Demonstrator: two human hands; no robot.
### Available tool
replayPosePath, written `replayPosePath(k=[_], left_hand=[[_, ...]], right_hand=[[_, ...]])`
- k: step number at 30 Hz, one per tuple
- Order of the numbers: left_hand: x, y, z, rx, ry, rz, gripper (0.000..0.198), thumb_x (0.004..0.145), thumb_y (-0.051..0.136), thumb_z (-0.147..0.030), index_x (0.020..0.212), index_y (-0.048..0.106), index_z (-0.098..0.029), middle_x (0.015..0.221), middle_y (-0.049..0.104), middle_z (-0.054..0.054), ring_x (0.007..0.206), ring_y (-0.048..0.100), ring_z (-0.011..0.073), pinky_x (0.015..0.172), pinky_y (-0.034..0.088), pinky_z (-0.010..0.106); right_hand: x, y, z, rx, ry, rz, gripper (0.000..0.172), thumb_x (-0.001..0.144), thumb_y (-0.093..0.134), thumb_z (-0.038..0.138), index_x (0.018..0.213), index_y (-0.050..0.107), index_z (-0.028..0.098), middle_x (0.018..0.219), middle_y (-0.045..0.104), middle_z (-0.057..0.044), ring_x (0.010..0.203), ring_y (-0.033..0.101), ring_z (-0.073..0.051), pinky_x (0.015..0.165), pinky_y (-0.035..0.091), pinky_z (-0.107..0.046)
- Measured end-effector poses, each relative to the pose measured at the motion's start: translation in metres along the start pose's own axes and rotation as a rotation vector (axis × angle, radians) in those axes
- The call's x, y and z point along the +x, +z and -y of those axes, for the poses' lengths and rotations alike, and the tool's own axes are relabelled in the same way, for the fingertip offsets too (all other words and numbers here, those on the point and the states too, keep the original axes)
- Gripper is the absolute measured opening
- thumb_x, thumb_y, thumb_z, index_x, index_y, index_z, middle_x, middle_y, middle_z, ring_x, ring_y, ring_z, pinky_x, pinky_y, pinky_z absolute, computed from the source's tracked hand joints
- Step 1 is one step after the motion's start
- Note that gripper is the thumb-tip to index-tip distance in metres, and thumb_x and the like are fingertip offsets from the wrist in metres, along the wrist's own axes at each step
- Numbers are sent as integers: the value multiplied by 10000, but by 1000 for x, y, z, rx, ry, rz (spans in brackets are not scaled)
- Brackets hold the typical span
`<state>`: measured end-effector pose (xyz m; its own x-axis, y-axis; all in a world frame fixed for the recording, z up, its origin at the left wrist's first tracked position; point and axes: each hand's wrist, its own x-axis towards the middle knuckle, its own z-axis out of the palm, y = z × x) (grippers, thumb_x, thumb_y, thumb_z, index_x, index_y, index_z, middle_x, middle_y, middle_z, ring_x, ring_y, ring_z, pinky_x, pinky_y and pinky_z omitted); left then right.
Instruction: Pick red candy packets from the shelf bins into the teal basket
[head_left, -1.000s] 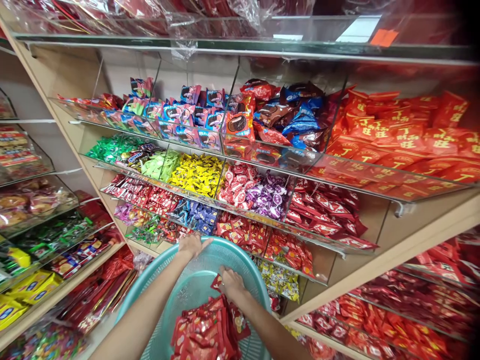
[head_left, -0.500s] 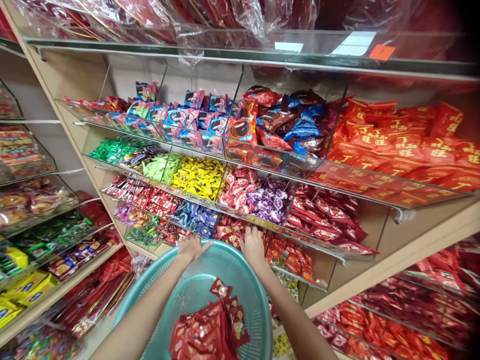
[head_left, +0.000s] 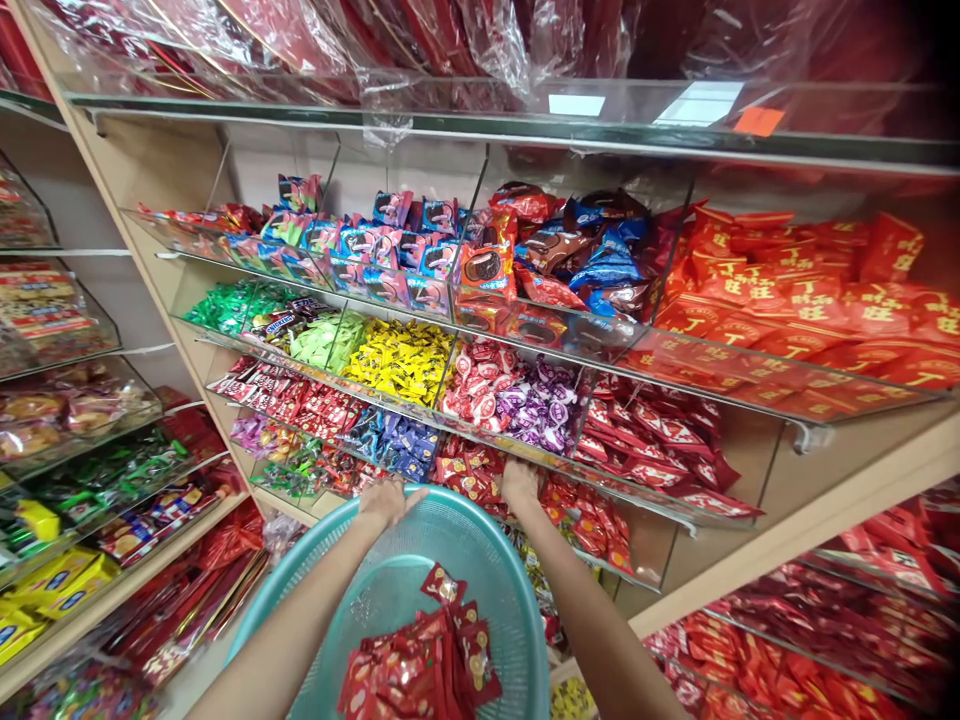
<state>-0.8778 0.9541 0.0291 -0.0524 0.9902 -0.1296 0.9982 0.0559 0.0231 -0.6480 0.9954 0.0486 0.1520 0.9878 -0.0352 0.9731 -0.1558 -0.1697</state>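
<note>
My left hand (head_left: 386, 502) is closed on the far rim of a round teal plastic basket (head_left: 499, 580). Inside the basket lies a pile of small red candy packets (head_left: 412, 665). My right hand (head_left: 520, 487) reaches past the basket into a low shelf compartment, beside red packets (head_left: 469, 470) that resemble those in the basket. Its fingertips are hidden among the packets and under the shelf edge, so I cannot make out whether it grips one.
Acrylic shelf fronts hold yellow candies (head_left: 401, 358), purple-wrapped sweets (head_left: 544, 400), blue packets (head_left: 397, 440) and large orange-red bags (head_left: 795, 290). A glass shelf edge (head_left: 480, 125) runs overhead. Side shelves with more packets stand left and lower right.
My right hand has left the basket's rim area and gone forward and slightly right, into the compartment of red packets. The left hand stays on the rim. The view has shifted slightly.
</note>
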Motion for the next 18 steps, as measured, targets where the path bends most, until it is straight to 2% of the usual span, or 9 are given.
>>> replayPosePath(k=[5, 9, 14, 16, 18], left_hand=[[1, 1, 0, -7, 3, 5, 759, 791, 154, -669, 1088, 535, -84, 1032, 583, 195, 1011, 521, 302, 873, 360, 402], [2, 4, 1, -6, 3, 4, 763, 795, 143, -665, 1094, 526, -77, 1009, 591, 196, 1013, 520, 300, 875, 356, 404], [4, 6, 1, -7, 1, -5, 770, 793, 144, -669, 1107, 516, -72, 1017, 585, 201, 1010, 519, 309, 869, 357, 412], [4, 6, 1, -13, 5, -10, 770, 793, 144, -668, 1113, 513, -72, 1024, 584, 198, 1001, 524, 306, 866, 360, 411], [4, 6, 1, -16, 7, -11, 772, 791, 145, -670, 1109, 516, -72, 1018, 587, 197, 1000, 524, 307, 864, 360, 412]], right_hand=[[5, 2, -8, 15, 11, 39, 319, 730, 560, 218, 1025, 605, 104, 1044, 608, -180, 1031, 534, -275, 818, 404, -329], [-2, 5, -12, 26, -10, 24, 358, 730, 564, 254, 1050, 587, 96, 1039, 596, -192, 1056, 505, -281, 835, 392, -316], [-7, 10, -7, 18, 5, -62, 539, 730, 565, 250, 1227, 431, 91, 1186, 486, -218, 1076, 478, -300, 869, 364, -370], [-5, 11, -3, 7, 39, -8, 656, 695, 609, 230, 1290, 350, 137, 1253, 421, -215, 1106, 454, -309, 878, 356, -401], [-1, 8, 0, 3, 59, 104, 796, 636, 673, 237, 1327, 282, 178, 1323, 333, -215, 1179, 380, -339, 889, 349, -430]])
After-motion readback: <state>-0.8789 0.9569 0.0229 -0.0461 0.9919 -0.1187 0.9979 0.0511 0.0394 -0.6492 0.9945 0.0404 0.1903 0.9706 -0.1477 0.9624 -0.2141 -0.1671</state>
